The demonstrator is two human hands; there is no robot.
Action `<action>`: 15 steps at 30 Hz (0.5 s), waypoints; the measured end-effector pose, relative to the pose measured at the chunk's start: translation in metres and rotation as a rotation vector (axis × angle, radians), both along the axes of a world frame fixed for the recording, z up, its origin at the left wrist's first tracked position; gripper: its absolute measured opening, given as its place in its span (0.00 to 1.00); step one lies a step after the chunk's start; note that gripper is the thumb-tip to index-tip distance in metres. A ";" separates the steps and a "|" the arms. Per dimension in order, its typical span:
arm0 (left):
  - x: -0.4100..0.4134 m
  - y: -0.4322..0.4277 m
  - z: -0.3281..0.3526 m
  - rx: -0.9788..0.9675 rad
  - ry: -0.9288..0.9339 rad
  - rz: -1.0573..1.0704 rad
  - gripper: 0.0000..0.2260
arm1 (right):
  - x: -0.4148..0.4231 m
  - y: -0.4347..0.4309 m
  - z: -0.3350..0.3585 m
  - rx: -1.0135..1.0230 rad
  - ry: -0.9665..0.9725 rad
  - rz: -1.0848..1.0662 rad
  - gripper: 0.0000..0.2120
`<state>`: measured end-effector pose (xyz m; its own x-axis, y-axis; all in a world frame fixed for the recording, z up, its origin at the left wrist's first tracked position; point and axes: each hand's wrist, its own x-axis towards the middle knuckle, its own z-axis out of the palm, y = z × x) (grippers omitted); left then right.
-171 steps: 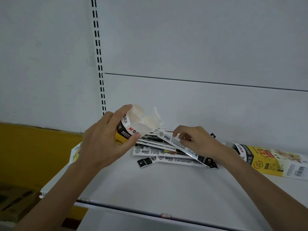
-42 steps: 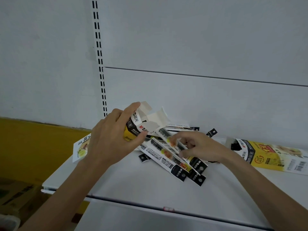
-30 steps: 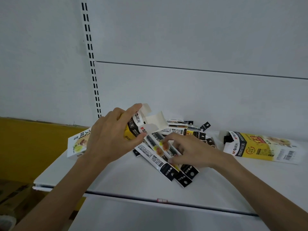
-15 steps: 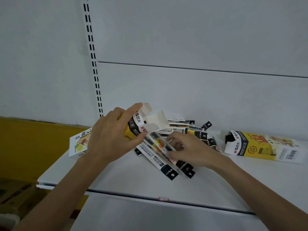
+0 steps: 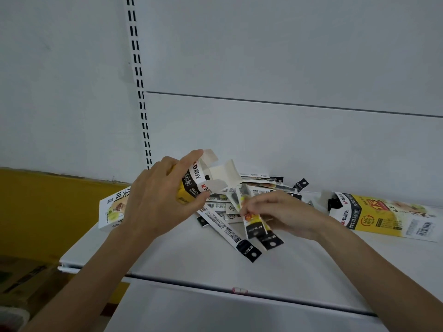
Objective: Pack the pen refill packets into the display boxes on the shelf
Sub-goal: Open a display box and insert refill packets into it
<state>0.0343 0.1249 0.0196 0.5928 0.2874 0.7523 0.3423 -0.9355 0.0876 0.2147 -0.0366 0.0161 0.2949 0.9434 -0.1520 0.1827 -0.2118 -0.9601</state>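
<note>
The left hand (image 5: pixel 158 202) holds an open box (image 5: pixel 201 180). The right hand (image 5: pixel 282 214) pinches some packets (image 5: pixel 254 221). Many packets still lie in a pile (image 5: pixel 259 185) on the shelf (image 5: pixel 263 267).

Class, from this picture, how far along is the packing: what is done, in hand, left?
Done: no box visibly filled. In hand: the left hand grips an open display box; the right hand pinches refill packets near its mouth. Left: the loose packet pile on the shelf and the side-lying box at right.
</note>
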 end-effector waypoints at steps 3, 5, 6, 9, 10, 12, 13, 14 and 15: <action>-0.001 0.001 0.001 -0.007 -0.013 -0.001 0.30 | 0.006 -0.004 0.002 0.150 0.402 0.034 0.17; -0.002 0.001 0.001 -0.004 -0.026 -0.003 0.30 | 0.006 -0.006 0.005 0.306 0.427 0.032 0.24; -0.002 0.001 0.001 -0.003 -0.032 -0.001 0.30 | 0.003 -0.006 0.007 0.379 0.319 -0.004 0.23; -0.003 0.000 0.001 0.004 -0.049 0.001 0.29 | -0.008 -0.003 0.014 0.582 -0.212 -0.226 0.14; -0.003 0.000 0.001 0.006 -0.051 -0.002 0.29 | -0.013 -0.002 0.018 0.658 -0.288 -0.320 0.13; -0.005 0.000 0.000 0.013 -0.054 -0.013 0.30 | -0.017 0.000 0.029 0.773 -0.287 -0.505 0.18; -0.006 0.000 0.000 0.013 -0.059 -0.017 0.30 | -0.017 0.000 0.036 0.804 -0.238 -0.553 0.17; -0.007 0.000 0.000 0.007 -0.066 -0.020 0.30 | -0.016 -0.001 0.043 0.836 -0.177 -0.562 0.11; -0.009 0.001 0.000 -0.003 -0.074 -0.020 0.30 | -0.015 -0.002 0.050 0.868 -0.117 -0.552 0.04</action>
